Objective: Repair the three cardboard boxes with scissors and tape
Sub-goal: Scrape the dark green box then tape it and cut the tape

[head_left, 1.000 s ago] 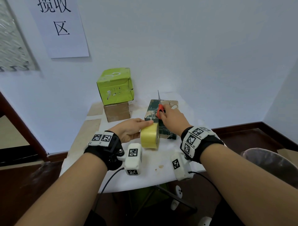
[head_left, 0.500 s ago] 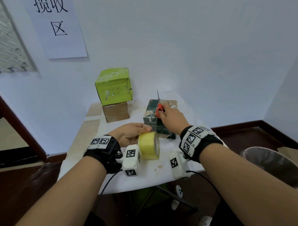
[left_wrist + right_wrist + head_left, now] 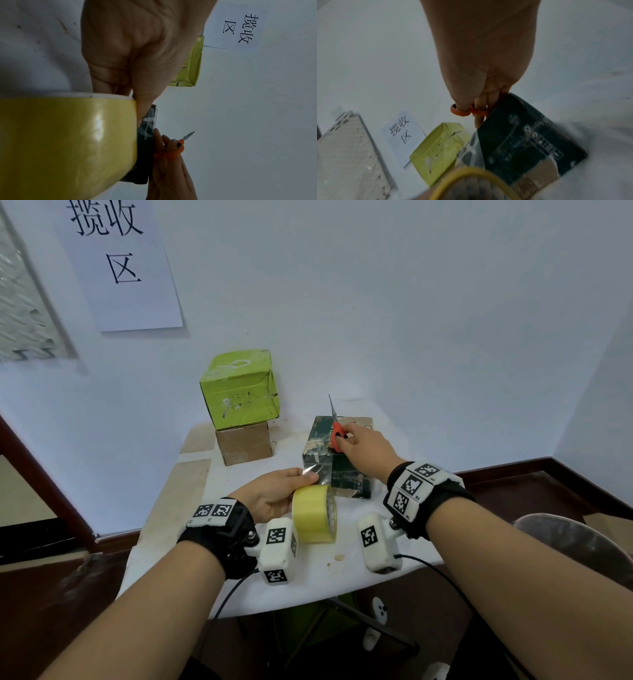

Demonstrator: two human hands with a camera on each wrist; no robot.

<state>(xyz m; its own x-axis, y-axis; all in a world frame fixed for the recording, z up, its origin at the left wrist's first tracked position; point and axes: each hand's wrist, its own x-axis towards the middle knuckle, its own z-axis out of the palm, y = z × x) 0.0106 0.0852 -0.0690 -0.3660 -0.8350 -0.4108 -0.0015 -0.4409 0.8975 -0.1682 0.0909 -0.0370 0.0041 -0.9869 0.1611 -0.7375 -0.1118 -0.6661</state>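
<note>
Left of centre in the head view, your left hand (image 3: 274, 497) grips the tape roll (image 3: 315, 513), its strip running up-right onto the dark box (image 3: 346, 474); further right, your right hand (image 3: 368, 451), fingers curled through the scissors (image 3: 335, 429), rests atop it, nearer the strip.

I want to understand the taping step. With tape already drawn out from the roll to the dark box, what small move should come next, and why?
Probably bring the scissors down to the tape strip and cut it near the roll. The left hand holds the roll away from the dark box, with the strip stretched between them; the right hand holds the scissors above the box top, blades pointing up.
</note>
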